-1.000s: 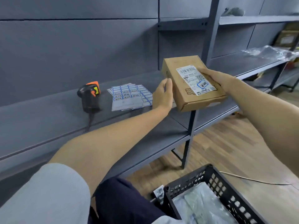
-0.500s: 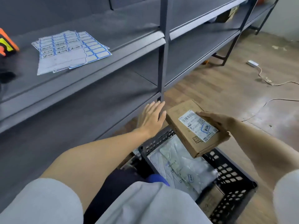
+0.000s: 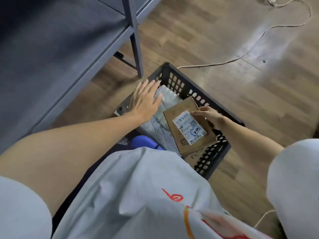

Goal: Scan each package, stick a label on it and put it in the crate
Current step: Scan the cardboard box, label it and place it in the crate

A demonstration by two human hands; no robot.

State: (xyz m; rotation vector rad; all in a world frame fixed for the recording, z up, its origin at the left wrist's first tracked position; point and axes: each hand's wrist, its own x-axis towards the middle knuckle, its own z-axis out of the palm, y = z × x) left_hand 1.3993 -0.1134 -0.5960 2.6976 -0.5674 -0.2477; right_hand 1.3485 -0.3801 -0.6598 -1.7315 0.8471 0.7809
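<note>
A flat brown cardboard package [image 3: 183, 109] with a white shipping label [image 3: 189, 129] and a blue-edged sticker on it sits low inside the black perforated crate [image 3: 174, 81] on the floor. My right hand [image 3: 209, 116] grips the package's right edge, thumb on top near the barcode. My left hand [image 3: 145, 100] hovers flat with straight fingers over the crate's left side, above a grey plastic mailer bag [image 3: 165, 102] that lies in the crate. It holds nothing.
A grey metal shelf [image 3: 57, 54] with an upright post [image 3: 135, 37] stands to the left of the crate. A cable [image 3: 255, 47] runs across the wooden floor behind it. Another brown box [image 3: 193, 156] lies under the package.
My view has tilted down from the shelf to the crate. My right hand has lowered the package into the crate. My left hand let go of it and now hovers flat.
</note>
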